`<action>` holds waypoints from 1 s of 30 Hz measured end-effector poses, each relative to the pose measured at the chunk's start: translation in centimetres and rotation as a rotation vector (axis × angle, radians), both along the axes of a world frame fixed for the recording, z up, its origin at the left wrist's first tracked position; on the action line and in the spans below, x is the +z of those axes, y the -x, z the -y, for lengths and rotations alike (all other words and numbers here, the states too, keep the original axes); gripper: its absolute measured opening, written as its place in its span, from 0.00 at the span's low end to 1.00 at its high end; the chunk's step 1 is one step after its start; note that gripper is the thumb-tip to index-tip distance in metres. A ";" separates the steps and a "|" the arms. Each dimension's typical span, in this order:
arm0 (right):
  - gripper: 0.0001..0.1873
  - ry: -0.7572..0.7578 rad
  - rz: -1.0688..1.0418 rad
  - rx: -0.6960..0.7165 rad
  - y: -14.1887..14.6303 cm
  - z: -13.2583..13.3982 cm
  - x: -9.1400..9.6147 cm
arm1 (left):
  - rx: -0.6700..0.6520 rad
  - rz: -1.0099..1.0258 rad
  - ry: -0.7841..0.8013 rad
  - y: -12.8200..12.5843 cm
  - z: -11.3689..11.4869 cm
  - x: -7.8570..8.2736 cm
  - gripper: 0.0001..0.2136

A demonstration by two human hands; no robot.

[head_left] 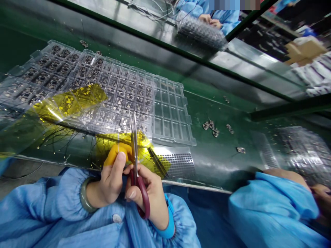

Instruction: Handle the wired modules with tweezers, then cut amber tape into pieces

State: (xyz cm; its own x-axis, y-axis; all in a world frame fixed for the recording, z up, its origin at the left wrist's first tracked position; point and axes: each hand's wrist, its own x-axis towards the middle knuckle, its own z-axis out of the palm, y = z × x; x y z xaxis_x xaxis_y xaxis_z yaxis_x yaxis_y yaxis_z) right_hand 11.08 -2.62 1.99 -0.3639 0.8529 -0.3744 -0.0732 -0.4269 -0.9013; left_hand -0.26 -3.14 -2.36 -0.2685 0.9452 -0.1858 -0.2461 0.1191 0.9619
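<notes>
My right hand grips a pair of scissors with dark red handles, blades pointing up and away and slightly apart. Beside it, my left hand is closed with the thumb up, pinching yellow transparent film; some of its fingers show amber through the film. Another piece of yellow film lies across clear plastic trays, whose left compartments hold small circuit boards. Dark tweezers lie to the right of my hands, by a sheet with a grid of silvery rectangles.
Thin black wires trail over the green bench at left. Small metallic parts lie right of the trays. A co-worker's blue sleeve is at right. Across the bench, another person's hands are near bubble wrap.
</notes>
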 end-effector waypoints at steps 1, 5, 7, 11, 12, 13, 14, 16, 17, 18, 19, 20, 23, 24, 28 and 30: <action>0.29 0.000 0.004 0.001 0.0 0.0 0.0 | -0.003 0.035 0.029 0.0 -0.1 0.3 0.23; 0.32 -0.012 0.039 0.014 -0.1 0.1 0.1 | -0.048 0.135 0.043 0.0 -0.4 1.2 0.22; 0.34 -0.017 0.055 0.032 -0.2 0.1 0.2 | -0.086 0.161 -0.005 0.1 -0.5 1.4 0.22; 0.36 -0.033 0.085 0.045 -0.5 0.1 0.2 | -0.122 0.221 -0.157 1.2 -0.8 1.9 0.27; 0.36 -0.039 0.091 0.046 -0.6 0.1 0.1 | -0.113 0.235 -0.190 1.8 -1.0 2.1 0.27; 0.36 -0.046 0.093 0.049 -0.6 0.1 0.0 | -0.084 0.244 -0.213 2.4 -1.0 2.4 0.26; 0.35 -0.052 0.090 0.056 -0.7 0.1 -0.1 | -0.071 0.244 -0.215 3.1 -1.1 2.6 0.24; 0.35 -0.063 0.072 0.076 -0.9 0.1 -0.4 | -0.097 0.204 -0.178 4.3 -1.1 2.9 0.16; 0.35 -0.073 0.062 0.087 -0.9 0.0 -0.4 | -0.123 0.176 -0.155 4.7 -1.1 3.0 0.12; 0.36 -0.090 0.055 0.105 -1.0 0.0 -0.4 | -0.145 0.148 -0.134 5.0 -1.0 3.0 0.09; 0.37 -0.122 0.055 0.124 -1.1 -0.1 -0.4 | -0.160 0.123 -0.121 5.2 -1.0 3.0 0.07; 0.38 -0.167 0.065 0.145 -1.2 -0.2 -0.3 | -0.166 0.106 -0.114 5.2 -1.0 2.9 0.07; 0.42 -0.315 0.141 0.242 -1.6 -0.3 0.3 | -0.142 0.083 -0.115 4.6 -1.3 2.8 0.07; 0.43 -0.346 0.164 0.275 -1.8 -0.3 0.5 | -0.119 0.081 -0.117 4.4 -1.5 2.8 0.08; 0.42 -0.371 0.224 0.358 -2.6 0.0 0.9 | -0.022 0.096 -0.137 3.6 -2.1 3.0 0.09; 0.42 -0.360 0.253 0.380 -2.8 0.1 0.9 | -0.010 0.106 -0.153 3.4 -2.3 3.1 0.09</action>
